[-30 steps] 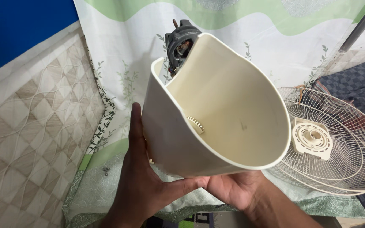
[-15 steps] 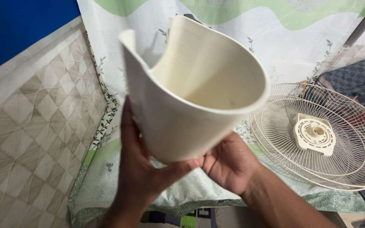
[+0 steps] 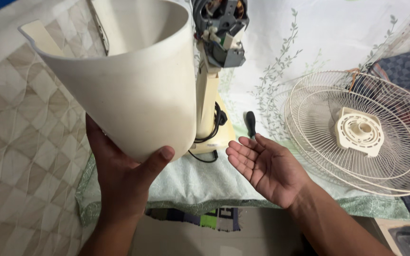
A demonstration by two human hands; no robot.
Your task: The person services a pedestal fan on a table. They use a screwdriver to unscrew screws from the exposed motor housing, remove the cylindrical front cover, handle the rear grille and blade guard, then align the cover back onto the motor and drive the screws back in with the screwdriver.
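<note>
Tiled flooring (image 3: 20,142) in beige diamond pattern runs down the left side of my view, with a leaf-printed white cloth (image 3: 309,42) spread over the rest. Working left to right: my left hand (image 3: 119,182) has its grip closed on the lower end of a cream plastic housing (image 3: 129,80), palm beneath it and thumb pressed against its front wall; the housing is tilted, its open mouth facing up and toward me. Just behind it stands the fan stand (image 3: 208,102), cream, upright, with the exposed motor (image 3: 221,23) at its top and a black cord (image 3: 214,135) looped at its base. A black-handled screwdriver (image 3: 251,124) lies on the cloth beside the base. My right hand (image 3: 266,168) is fully open, palm up, holding nothing, apart from the housing. Farther right, a wire fan guard (image 3: 361,132) lies flat on the cloth, a cream hub plate (image 3: 359,132) at its centre.
</note>
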